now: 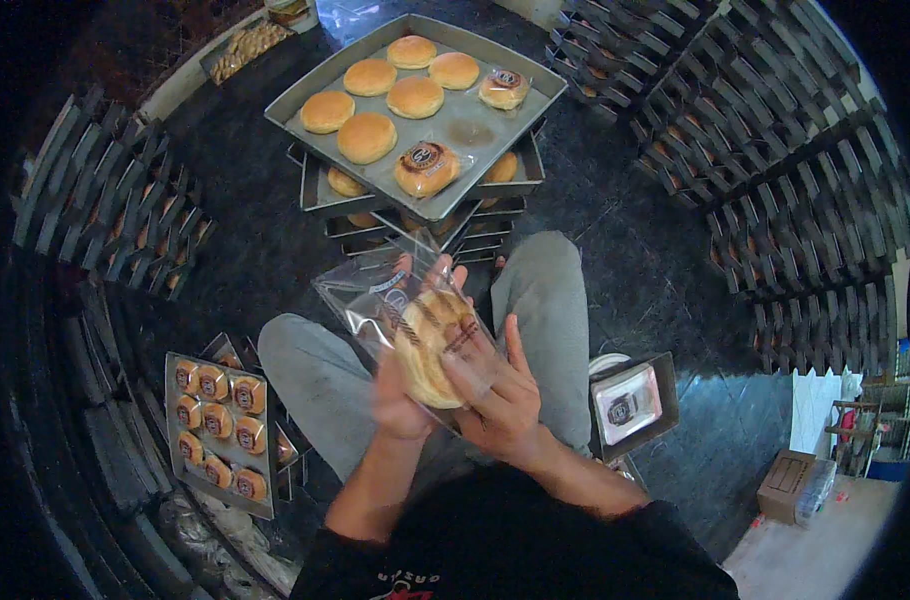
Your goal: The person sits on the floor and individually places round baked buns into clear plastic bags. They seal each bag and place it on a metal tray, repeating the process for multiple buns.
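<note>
Between my two hands is a round bun (431, 352) inside a clear printed plastic bag (380, 304). My left hand (402, 397) supports it from the left and beneath, its fingers partly hidden behind the film. My right hand (504, 397) lies over the bun's right side, with the thumb or a finger sticking up. Just beyond, a metal baking tray (470, 135) tops a stack of trays. It bears several bare golden buns (415, 97) and two bagged buns, one at the near corner (426, 169) and one at the right (504, 88).
At lower left a tray (264, 480) holds several bagged buns (216, 420). Right of my knee, a box (635, 405) contains a pile of printed bags (629, 409). Tall tray stacks stand at left (110, 202) and right (800, 202). A cardboard carton (786, 484) sits at lower right.
</note>
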The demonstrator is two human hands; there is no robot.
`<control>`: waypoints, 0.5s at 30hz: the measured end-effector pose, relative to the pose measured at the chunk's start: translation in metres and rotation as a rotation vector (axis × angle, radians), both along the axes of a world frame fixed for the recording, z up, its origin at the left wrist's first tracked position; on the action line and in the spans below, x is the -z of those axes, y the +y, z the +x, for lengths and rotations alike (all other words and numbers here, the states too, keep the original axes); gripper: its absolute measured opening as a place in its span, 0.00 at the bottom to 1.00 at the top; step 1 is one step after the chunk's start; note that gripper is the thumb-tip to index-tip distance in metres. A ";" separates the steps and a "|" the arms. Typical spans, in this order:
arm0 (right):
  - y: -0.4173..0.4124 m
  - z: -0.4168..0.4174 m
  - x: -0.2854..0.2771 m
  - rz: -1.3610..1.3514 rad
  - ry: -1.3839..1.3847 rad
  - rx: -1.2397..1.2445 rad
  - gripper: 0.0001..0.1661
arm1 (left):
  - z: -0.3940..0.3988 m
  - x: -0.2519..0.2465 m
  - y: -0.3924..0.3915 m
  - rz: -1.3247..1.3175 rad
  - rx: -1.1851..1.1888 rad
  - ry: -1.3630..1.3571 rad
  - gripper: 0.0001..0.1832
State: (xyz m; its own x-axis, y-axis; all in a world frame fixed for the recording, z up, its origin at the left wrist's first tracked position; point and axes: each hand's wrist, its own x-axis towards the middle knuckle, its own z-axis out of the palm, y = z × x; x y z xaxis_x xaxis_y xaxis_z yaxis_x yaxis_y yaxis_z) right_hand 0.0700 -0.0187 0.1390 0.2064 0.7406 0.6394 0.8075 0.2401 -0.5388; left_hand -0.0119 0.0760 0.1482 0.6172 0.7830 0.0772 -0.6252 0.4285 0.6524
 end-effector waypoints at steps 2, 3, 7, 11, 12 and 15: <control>0.008 -0.005 -0.003 -0.046 0.052 0.035 0.35 | -0.003 0.006 -0.005 0.173 -0.015 0.091 0.59; 0.011 -0.006 -0.007 -0.078 0.097 0.077 0.35 | -0.004 0.007 -0.003 0.173 -0.033 0.090 0.58; 0.014 -0.002 0.007 -0.108 0.042 0.071 0.32 | -0.006 0.015 -0.003 0.151 -0.003 0.136 0.47; 0.011 0.006 0.005 -0.204 0.038 -0.098 0.19 | -0.005 0.020 0.013 -0.345 0.002 -0.070 0.41; 0.007 0.008 0.010 -0.221 0.070 -0.134 0.18 | -0.007 0.022 0.016 -0.402 0.001 -0.121 0.41; 0.007 0.007 0.017 -0.238 0.133 -0.116 0.13 | 0.002 0.034 0.018 -0.572 -0.052 -0.131 0.39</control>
